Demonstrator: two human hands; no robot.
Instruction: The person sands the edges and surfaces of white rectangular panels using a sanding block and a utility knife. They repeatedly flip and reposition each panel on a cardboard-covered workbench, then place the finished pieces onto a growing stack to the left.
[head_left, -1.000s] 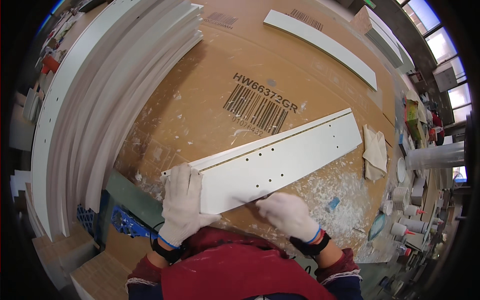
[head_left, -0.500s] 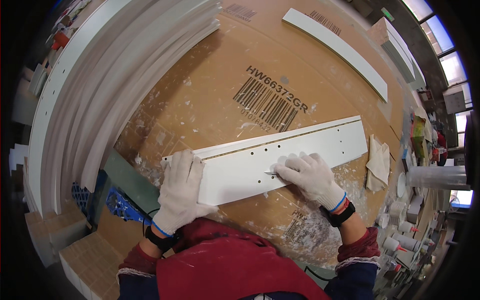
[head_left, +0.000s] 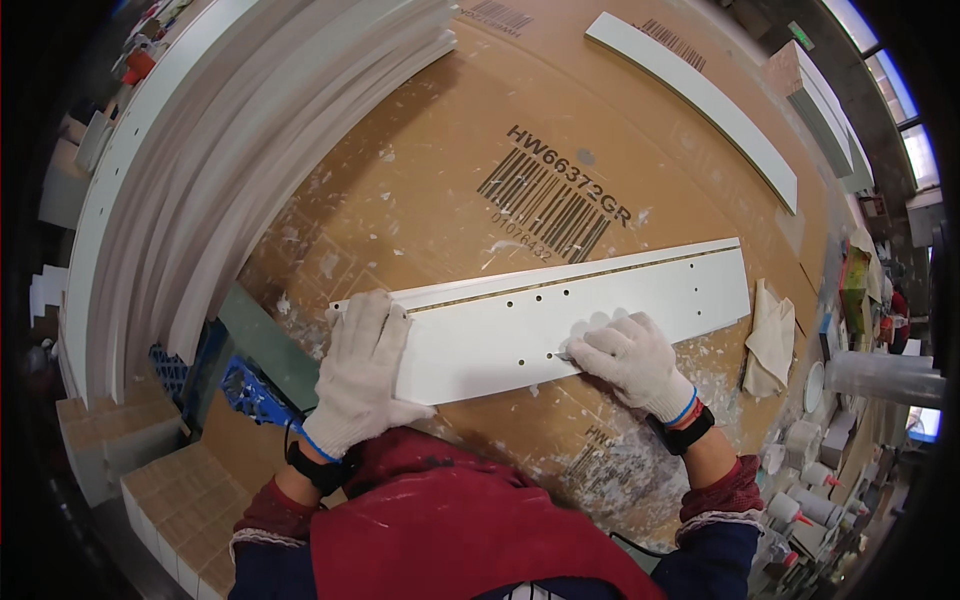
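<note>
In the head view, a white drilled board (head_left: 470, 345) is lying aslant on brown cardboard (head_left: 420, 200), in front of the person. The left hand (head_left: 358, 375) is resting on its left end, fingers extended and laid flat. The right hand's (head_left: 632, 370) fingers are gripping a slim tool (head_left: 562, 356), mostly hidden, its tip showing beside a hole. A cream cloth (head_left: 771, 340) is lying near the board's right end.

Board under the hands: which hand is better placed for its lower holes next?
Probably the right hand: it holds a tool, tip beside a hole, while the left hand rests far left on the board.
</note>
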